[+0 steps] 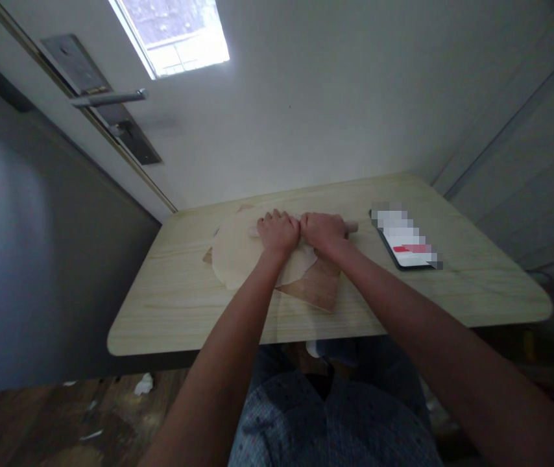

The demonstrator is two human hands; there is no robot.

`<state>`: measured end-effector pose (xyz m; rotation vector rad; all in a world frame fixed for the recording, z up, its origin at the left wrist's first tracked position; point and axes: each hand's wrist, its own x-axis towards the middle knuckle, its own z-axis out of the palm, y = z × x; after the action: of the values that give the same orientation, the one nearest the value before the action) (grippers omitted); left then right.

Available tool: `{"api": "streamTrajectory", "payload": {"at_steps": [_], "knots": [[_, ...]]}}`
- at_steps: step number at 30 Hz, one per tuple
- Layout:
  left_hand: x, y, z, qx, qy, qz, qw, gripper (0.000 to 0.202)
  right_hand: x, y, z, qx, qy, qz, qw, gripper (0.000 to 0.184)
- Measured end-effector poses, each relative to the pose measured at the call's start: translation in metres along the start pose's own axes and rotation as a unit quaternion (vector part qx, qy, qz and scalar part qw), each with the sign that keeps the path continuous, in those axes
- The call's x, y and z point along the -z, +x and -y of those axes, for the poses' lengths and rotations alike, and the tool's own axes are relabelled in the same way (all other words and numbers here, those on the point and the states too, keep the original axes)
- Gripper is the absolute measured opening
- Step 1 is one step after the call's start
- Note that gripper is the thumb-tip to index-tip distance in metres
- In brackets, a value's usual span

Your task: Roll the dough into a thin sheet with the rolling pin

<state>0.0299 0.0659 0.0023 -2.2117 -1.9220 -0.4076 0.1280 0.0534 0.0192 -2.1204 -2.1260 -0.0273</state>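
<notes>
A wooden rolling pin [351, 227] lies crosswise over a wide, flat sheet of pale dough [235, 256]. My left hand [278, 231] is closed over the pin near its left end, fingers curled over the top. Right beside it, my right hand [322, 229] grips the pin farther right, and its right end sticks out past that hand. The dough spreads over a brown wooden board [313, 288], whose corners show at the right front and the left. My hands and forearms hide part of the pin and the dough.
The board rests on a light wood table [160, 305] with rounded corners. A phone with a lit screen [403, 240] lies on the table at the right. Behind stands a white door with a metal handle [109, 98]. Crumpled white paper [144, 384] is on the floor.
</notes>
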Motion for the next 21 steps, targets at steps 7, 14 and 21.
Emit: {"api": "streamTrajectory", "payload": {"at_steps": [7, 14, 21], "knots": [[0.001, -0.001, 0.0, 0.002, -0.003, 0.006, 1.0, 0.041, -0.006, 0.001, -0.001, 0.008, -0.02, -0.014, 1.0, 0.044], [-0.004, 0.005, 0.0, 0.01, -0.007, 0.008, 1.0, 0.038, -0.004, 0.007, 0.0, -0.01, -0.002, 0.0, 1.0, 0.043], [-0.008, 0.014, 0.0, 0.012, -0.008, 0.004, 1.0, 0.037, -0.006, 0.018, -0.001, -0.018, 0.005, 0.005, 1.0, 0.043]]}}
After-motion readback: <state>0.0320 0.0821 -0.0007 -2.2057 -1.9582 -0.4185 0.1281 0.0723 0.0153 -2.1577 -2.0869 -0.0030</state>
